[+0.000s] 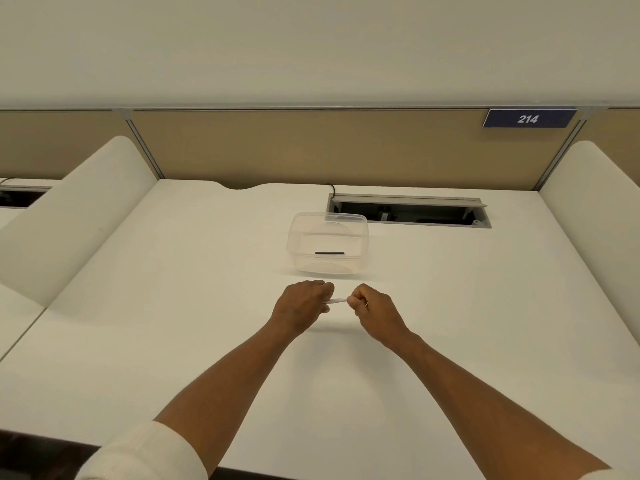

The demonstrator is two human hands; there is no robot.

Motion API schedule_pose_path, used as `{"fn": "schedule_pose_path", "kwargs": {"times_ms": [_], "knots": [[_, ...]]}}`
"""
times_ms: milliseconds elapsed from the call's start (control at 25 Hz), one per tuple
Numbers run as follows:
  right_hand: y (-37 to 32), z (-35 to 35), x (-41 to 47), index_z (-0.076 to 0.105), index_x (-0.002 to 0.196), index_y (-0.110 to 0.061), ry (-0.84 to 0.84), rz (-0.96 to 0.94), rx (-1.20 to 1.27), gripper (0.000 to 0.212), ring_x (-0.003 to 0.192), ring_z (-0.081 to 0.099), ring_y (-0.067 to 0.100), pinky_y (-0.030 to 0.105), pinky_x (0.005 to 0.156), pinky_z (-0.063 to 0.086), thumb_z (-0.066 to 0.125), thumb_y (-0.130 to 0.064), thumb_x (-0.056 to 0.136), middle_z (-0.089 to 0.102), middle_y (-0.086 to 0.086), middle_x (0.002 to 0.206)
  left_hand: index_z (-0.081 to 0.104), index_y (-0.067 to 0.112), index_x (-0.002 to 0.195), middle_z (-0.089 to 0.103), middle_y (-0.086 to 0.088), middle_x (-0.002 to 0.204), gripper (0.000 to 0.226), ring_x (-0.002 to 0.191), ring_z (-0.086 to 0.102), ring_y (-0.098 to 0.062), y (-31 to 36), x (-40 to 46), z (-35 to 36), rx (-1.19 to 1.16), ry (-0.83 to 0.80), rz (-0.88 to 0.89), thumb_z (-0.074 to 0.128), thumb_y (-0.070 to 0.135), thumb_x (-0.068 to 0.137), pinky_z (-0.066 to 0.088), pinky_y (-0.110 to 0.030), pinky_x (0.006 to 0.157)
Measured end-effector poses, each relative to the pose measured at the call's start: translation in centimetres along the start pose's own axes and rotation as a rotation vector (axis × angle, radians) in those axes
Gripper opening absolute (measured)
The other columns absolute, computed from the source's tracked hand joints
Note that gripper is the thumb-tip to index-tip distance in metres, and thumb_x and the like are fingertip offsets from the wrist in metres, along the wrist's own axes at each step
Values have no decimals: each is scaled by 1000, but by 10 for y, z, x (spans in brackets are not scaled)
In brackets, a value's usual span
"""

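A thin white stick-like object (337, 301) spans the gap between my two hands above the white desk (173, 306). My left hand (301, 306) grips its left end with curled fingers. My right hand (372, 311) pinches its right end. What the object is cannot be told; most of it is hidden in my fingers. Just beyond my hands stands a clear plastic container (327, 242) without a lid. A short dark strip (329, 253) lies inside it.
An open cable tray slot (408, 211) is cut into the desk behind the container. Beige partition panels (311, 147) close off the back, with a blue "214" sign (528, 118). White rounded dividers (79, 209) flank the desk on both sides.
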State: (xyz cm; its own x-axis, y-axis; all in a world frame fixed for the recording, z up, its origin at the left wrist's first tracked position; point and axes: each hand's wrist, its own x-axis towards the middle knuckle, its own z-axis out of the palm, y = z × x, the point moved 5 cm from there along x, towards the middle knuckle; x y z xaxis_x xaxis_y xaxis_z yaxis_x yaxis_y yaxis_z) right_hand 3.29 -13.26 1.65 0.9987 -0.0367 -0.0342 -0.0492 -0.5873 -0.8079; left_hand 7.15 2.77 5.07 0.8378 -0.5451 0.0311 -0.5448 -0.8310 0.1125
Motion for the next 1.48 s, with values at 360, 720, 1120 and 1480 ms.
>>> {"fn": "schedule_pose_path", "kwargs": {"times_ms": [360, 720, 1120, 1480], "knots": [[-7, -6, -4, 44, 73, -19, -2, -85, -290, 30, 62, 46, 22, 35, 57, 38, 42, -31, 100, 48, -5, 61, 38, 21, 77, 55, 2, 73, 31, 63, 47, -25, 8, -1, 1, 2, 22, 27, 68, 22, 85, 31, -31, 52], [3, -10, -4, 55, 68, -18, 30, 100, 105, 40, 51, 48, 12, 31, 59, 43, 45, -39, 101, 58, -4, 59, 42, 20, 82, 57, 0, 77, 27, 64, 47, -24, 13, -3, -1, 37, 48, 50, 69, 23, 84, 30, -31, 52], [-7, -15, -8, 47, 70, -15, 5, -72, -91, 28, 58, 40, 16, 37, 57, 38, 51, -23, 97, 47, -5, 59, 43, 19, 81, 58, 0, 75, 26, 65, 52, -26, 14, -3, -5, 33, 52, 57, 69, 23, 85, 30, -31, 52], [1, -6, -10, 52, 64, -15, -154, 341, 411, 39, 43, 36, 17, 24, 43, 28, 48, -37, 95, 47, 2, 51, 49, 17, 89, 60, -1, 82, 18, 71, 54, -26, 21, -8, -9, 102, 82, 85, 66, 22, 87, 31, -33, 54]]}}
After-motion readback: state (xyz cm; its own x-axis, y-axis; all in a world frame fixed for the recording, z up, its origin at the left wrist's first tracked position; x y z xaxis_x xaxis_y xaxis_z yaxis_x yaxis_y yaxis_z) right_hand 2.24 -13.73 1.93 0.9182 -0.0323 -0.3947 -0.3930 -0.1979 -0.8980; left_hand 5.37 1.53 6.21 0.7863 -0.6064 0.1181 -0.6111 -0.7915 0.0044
